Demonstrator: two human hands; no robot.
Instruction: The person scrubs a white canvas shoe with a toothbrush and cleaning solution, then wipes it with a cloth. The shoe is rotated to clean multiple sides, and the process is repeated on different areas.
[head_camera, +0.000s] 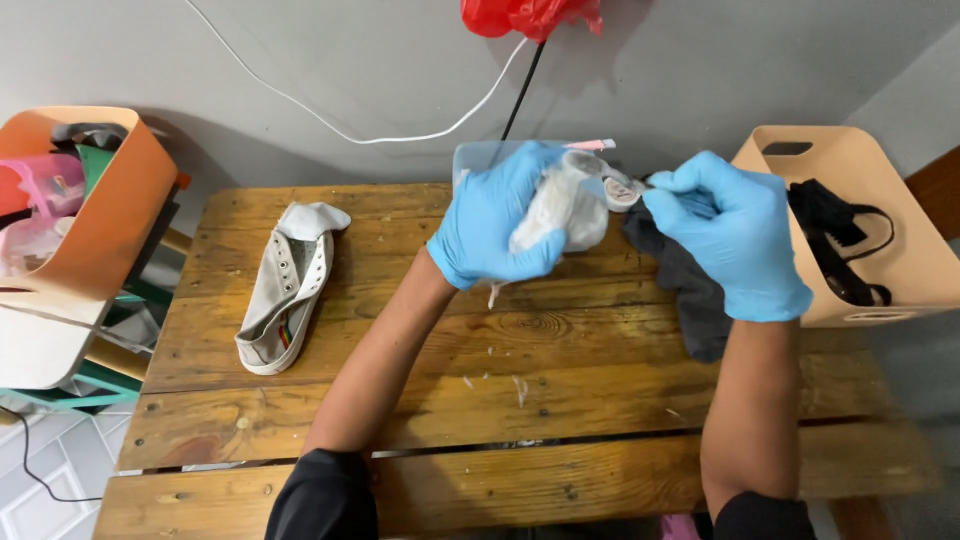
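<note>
Head view, left to right.

Risks (judgement):
- Shoe (283, 300) lies on its side near the left edge of the surface (560, 400), tongue pulled out. A sweep of the left forearm could push it off.
- White scraps (518, 388) lie loose on the planks below the hands. More could fall from the cloth and scatter, or drop through the plank gaps.
- Dark cloth (690, 290) lies under the right hand. The wrist could drag it toward the beige bin (905, 265).

Hands:
- Left hand (497, 218), blue-gloved, is closed around a white cloth (560, 210), fingers wrapped over its bundled middle, held above the far half of the surface.
- Right hand (735, 235), blue-gloved, is narrowed to a pinch. Its fingertips (662, 196) grip a small pale round object (618, 190) at the top end of the white cloth. What that object is cannot be told.

A clear tub (478, 158) stands just behind the left hand.
</note>
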